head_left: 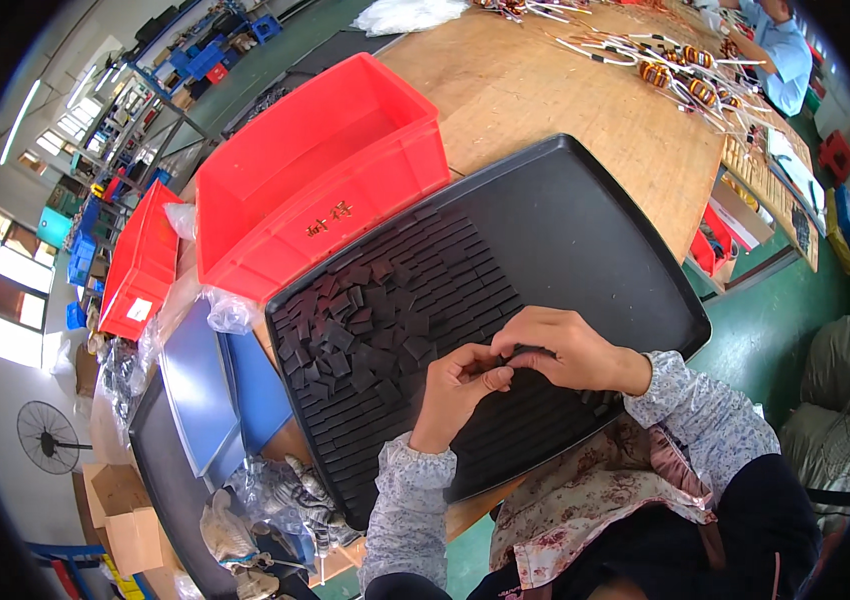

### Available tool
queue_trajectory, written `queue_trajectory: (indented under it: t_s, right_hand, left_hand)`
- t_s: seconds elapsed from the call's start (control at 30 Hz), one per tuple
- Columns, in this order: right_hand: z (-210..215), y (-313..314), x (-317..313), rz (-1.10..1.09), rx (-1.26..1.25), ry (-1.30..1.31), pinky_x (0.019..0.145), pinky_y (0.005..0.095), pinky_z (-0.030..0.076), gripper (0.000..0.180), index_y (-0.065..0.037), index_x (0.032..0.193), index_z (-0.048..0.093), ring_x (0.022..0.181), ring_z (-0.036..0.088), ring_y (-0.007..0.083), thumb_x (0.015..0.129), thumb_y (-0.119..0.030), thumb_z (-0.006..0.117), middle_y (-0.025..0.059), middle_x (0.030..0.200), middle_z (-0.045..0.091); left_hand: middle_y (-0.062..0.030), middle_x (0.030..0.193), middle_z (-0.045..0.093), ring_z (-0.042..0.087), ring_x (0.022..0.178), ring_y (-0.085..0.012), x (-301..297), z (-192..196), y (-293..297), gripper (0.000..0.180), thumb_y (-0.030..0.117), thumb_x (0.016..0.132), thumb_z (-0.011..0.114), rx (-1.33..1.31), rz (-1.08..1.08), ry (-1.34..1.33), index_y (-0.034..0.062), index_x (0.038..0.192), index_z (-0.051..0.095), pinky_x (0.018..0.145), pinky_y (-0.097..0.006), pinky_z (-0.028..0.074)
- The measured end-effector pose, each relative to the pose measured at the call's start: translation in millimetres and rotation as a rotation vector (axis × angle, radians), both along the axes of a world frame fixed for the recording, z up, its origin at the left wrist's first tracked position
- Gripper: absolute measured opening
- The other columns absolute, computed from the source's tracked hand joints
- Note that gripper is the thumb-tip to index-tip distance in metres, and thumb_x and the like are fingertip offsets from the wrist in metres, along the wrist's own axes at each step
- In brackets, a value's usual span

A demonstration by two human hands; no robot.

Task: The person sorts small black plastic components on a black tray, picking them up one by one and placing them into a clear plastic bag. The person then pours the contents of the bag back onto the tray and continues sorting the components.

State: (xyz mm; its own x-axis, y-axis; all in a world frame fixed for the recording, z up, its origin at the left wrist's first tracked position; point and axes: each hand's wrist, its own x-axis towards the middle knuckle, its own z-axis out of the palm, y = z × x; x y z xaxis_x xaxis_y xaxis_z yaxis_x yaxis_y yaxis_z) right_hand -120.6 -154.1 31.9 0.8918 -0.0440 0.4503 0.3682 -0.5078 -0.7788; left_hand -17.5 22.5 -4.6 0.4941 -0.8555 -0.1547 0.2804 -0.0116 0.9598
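My left hand (461,392) and my right hand (567,350) meet above a large black tray (610,255). The fingers of both are closed in a pinch around a small dark strip-like piece (527,351); its exact kind is partly hidden by the fingers. Below and beyond them, rows of thin black pieces (450,262) lie side by side in the tray. Heaped on the tray's left part is a loose pile of small flat black squares (370,330). A few short dark pieces (597,398) sit by the near right rim, close to my right sleeve.
A red plastic bin (335,215) stands against the tray's far left side, and another red bin (140,265) is farther left. Blue sheets (207,385) and gloves (230,525) lie left of the tray. Wound coils with wires (690,75) cover the far table, where a person (785,60) sits.
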Motion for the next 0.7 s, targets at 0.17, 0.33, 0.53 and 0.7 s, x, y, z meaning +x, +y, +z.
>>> queue_trajectory:
  t_s: [0.17, 0.33, 0.53, 0.7]
  right_hand:
    - [2.1, -11.4, 25.0, 0.019, 0.235, 0.135, 0.075, 0.0294, 0.054, 0.018, 0.002, 0.094, 0.064, 0.086, 0.064, 0.0153, 0.078, 0.010, 0.067, 0.0071, 0.092, 0.065]
    - [-22.7, -55.3, 111.5, -0.364, 0.690, 0.161, 0.070, 0.0237, 0.050, 0.012, -0.002, 0.094, 0.067, 0.076, 0.060, 0.0088, 0.083, 0.005, 0.067, 0.0011, 0.085, 0.065]
    - [-74.8, -76.0, 184.3, -0.784, 0.315, 0.165, 0.072, 0.0334, 0.053, 0.016, -0.005, 0.094, 0.071, 0.077, 0.068, 0.0213, 0.079, -0.010, 0.073, 0.0085, 0.084, 0.072]
    - [-69.6, -74.5, 182.5, -0.636, -0.162, 0.310, 0.082, 0.0365, 0.053, 0.027, -0.007, 0.102, 0.071, 0.092, 0.067, 0.0295, 0.080, -0.022, 0.073, 0.0128, 0.101, 0.069]
  left_hand:
    - [-0.0069, 0.099, 0.065, 0.063, 0.088, -0.0140, 8.5, 5.7, 3.4, 0.027, 0.012, 0.091, 0.068, -0.064, 0.125, -0.116, -0.0023, 0.113, 0.064, 0.082, -0.028, 0.053]
    - [-0.0063, 0.113, 0.060, 0.049, 0.112, -0.0290, 40.9, 9.7, 11.8, 0.030, 0.017, 0.082, 0.073, 0.209, 0.403, -1.147, 0.0087, 0.111, 0.069, 0.099, -0.039, 0.038]
    - [-0.0019, 0.111, 0.059, 0.044, 0.111, -0.0274, 49.0, -3.3, 16.6, 0.021, 0.014, 0.079, 0.073, 0.353, 0.450, -1.237, 0.0109, 0.100, 0.070, 0.100, -0.040, 0.032]
    - [-0.0006, 0.101, 0.063, 0.047, 0.105, -0.0261, 52.8, 0.6, 18.8, 0.014, 0.011, 0.080, 0.071, 0.280, 0.432, -1.194, 0.0101, 0.094, 0.071, 0.096, -0.036, 0.035]
